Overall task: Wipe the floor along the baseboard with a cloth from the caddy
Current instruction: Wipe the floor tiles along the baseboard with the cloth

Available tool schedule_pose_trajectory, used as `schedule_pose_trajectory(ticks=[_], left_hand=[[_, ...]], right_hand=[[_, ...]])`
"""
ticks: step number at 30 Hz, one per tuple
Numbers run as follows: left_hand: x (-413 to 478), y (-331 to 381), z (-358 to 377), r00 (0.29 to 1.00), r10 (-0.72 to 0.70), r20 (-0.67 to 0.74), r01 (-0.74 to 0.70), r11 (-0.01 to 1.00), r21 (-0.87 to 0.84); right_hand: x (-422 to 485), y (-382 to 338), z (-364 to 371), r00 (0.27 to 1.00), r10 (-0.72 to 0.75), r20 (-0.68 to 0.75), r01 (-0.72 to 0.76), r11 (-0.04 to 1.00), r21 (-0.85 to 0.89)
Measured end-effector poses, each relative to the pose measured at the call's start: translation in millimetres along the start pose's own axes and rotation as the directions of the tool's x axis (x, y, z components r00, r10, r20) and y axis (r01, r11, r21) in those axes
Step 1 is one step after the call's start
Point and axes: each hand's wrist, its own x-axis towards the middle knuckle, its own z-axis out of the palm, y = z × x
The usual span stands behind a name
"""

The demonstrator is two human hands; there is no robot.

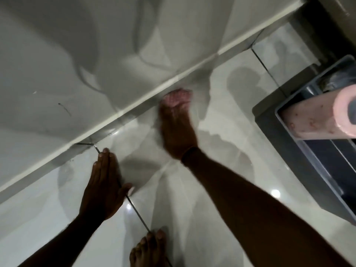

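Both of your hands are down on the glossy tiled floor [221, 89]. Your right hand [178, 128] is clenched around a pink checked cloth [178, 98], bunched under the fingertips and pressed to the tile right against the foot of the baseboard [134, 110]. That hand is smeared with motion blur, so you cannot make out the individual fingers on the cloth. Only the front of the cloth shows beyond your knuckles; the rest is hidden beneath the palm.

Your left hand [105, 185] holds nothing. It lies flat and spread on the floor, fingers together and pointing at the baseboard, the thumb out to the side, resting across a dark grout line [137, 214]. It sits near the baseboard but not touching it, well apart from the right hand.

One bare foot [149, 249] shows at the bottom edge, toes on the same grout line.

Off to the right stands the grey caddy [269, 110], with a pink paper roll [317, 118] lying in it.
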Motion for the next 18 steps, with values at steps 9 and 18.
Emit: schedule_pose_trajectory(ticks=[9,18], left_hand=[[1,4,-5,1.000,-0.024,-0.005,0.024,1.000,-0.008],[6,2,8,0.998,-0.061,-0.009,0.062,0.998,0.030]], right_hand=[[9,41,-7,0.989,-0.149,0.011,0.149,0.979,-0.135],[122,210,-100,0.770,0.638,0.020,-0.638,0.770,-0.017]])
